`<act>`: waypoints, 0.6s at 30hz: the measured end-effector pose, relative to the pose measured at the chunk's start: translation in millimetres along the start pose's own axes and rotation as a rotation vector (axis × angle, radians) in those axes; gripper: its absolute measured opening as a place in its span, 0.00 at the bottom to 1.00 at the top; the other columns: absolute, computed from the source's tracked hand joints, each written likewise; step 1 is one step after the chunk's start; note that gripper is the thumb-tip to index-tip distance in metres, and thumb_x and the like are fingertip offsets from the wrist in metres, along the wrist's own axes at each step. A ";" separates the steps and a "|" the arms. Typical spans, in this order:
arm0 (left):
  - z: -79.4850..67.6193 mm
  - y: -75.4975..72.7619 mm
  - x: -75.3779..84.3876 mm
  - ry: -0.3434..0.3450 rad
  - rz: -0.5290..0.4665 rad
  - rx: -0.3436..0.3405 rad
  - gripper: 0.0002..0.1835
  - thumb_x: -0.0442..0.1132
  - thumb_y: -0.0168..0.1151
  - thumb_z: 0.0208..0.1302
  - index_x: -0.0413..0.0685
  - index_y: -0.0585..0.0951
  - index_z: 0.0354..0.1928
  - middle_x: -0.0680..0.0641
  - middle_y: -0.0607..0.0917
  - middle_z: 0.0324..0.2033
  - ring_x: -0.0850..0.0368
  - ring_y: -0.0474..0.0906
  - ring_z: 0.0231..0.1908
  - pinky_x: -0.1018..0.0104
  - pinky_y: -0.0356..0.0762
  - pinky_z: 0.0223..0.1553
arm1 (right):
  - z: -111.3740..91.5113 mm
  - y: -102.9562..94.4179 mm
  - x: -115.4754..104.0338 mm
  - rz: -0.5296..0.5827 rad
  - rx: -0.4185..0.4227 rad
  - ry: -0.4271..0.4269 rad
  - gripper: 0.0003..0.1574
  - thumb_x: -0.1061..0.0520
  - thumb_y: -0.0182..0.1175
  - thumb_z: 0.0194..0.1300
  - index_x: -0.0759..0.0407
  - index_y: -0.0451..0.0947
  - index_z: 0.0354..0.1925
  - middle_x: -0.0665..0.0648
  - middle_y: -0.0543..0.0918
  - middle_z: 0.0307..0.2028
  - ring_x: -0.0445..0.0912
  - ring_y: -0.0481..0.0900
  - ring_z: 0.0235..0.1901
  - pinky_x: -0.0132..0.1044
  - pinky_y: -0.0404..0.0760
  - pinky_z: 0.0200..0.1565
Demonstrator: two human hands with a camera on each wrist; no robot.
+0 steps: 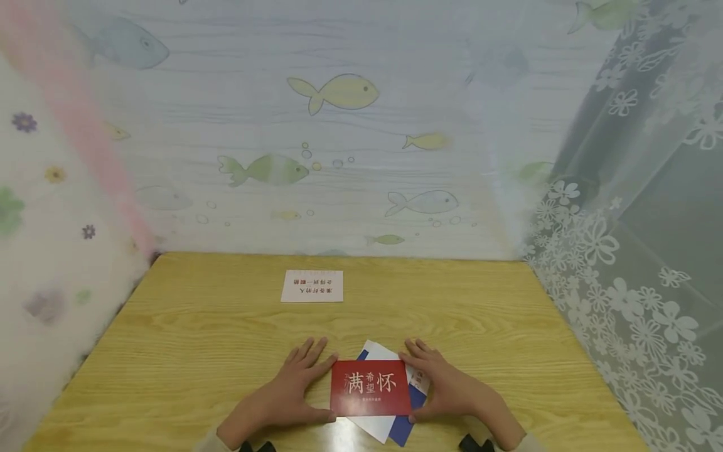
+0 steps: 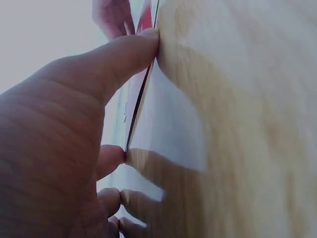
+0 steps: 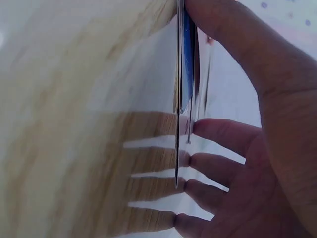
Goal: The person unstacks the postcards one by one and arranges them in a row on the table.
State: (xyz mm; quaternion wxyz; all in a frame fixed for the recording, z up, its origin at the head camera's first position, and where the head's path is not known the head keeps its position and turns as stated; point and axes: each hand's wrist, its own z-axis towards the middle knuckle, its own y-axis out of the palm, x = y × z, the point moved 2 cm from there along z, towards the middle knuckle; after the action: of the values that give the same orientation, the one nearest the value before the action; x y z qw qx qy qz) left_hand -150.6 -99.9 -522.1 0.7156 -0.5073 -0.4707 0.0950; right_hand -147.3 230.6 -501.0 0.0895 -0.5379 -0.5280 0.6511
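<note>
A red card point(image 1: 369, 407) with white Chinese characters lies on top of other cards near the front of the table. Beneath it, turned at an angle, a white card point(image 1: 373, 428) and a blue-and-white card point(image 1: 402, 430) stick out. My left hand point(image 1: 288, 392) has its fingers spread, with thumb and index fingertips at the red card's left corners. On the opposite side my right hand point(image 1: 450, 386) touches the right corners with thumb and index finger, its fingers extended. In the right wrist view, several stacked card edges point(image 3: 186, 74) show between thumb and fingers.
Farther back on the wooden table point(image 1: 214, 326) lies a white card point(image 1: 312, 287) with red and dark print. A fish-patterned cloth point(image 1: 339, 132) hangs behind the table's far edge. Flowered lace point(image 1: 638, 314) borders the right side, and a flowered cloth point(image 1: 51, 263) the left.
</note>
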 end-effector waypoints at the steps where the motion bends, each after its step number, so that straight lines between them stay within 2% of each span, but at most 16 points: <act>1: 0.0 0.4 -1.0 0.002 -0.004 0.001 0.54 0.70 0.70 0.53 0.47 0.65 0.77 0.36 0.53 0.79 0.31 0.43 0.78 0.29 0.43 0.74 | -0.4 -0.1 0.3 -0.001 -0.002 -0.001 0.66 0.36 0.80 0.47 0.59 0.63 0.76 0.66 0.53 0.79 0.66 0.43 0.79 0.72 0.52 0.72; 5: 0.4 0.7 -2.8 0.015 -0.014 0.012 0.55 0.69 0.71 0.53 0.46 0.66 0.76 0.35 0.53 0.79 0.30 0.43 0.78 0.28 0.42 0.73 | -0.5 -1.9 -1.4 -0.001 -0.005 0.001 0.66 0.37 0.81 0.46 0.60 0.64 0.75 0.66 0.54 0.79 0.67 0.45 0.78 0.73 0.56 0.70; 10: 1.0 0.0 -5.1 -0.008 -0.058 0.002 0.55 0.68 0.72 0.52 0.46 0.66 0.76 0.36 0.52 0.79 0.31 0.40 0.78 0.29 0.39 0.74 | 0.9 -3.5 -3.0 0.002 -0.009 0.001 0.65 0.37 0.81 0.46 0.60 0.65 0.75 0.65 0.55 0.79 0.66 0.45 0.79 0.72 0.58 0.70; 18: 1.8 1.5 -7.7 -0.014 -0.089 0.006 0.55 0.68 0.73 0.50 0.47 0.68 0.75 0.36 0.52 0.79 0.31 0.39 0.79 0.29 0.38 0.74 | 2.1 -2.3 -0.7 -0.003 -0.014 0.003 0.63 0.37 0.80 0.48 0.60 0.66 0.74 0.66 0.56 0.78 0.66 0.45 0.78 0.72 0.57 0.70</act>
State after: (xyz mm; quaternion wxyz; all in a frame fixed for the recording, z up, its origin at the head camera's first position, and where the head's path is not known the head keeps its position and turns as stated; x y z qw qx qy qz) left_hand -155.6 -102.8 -527.6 0.7175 -0.4831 -0.4972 0.0681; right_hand -149.8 229.8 -499.0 0.0874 -0.5388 -0.5332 0.6464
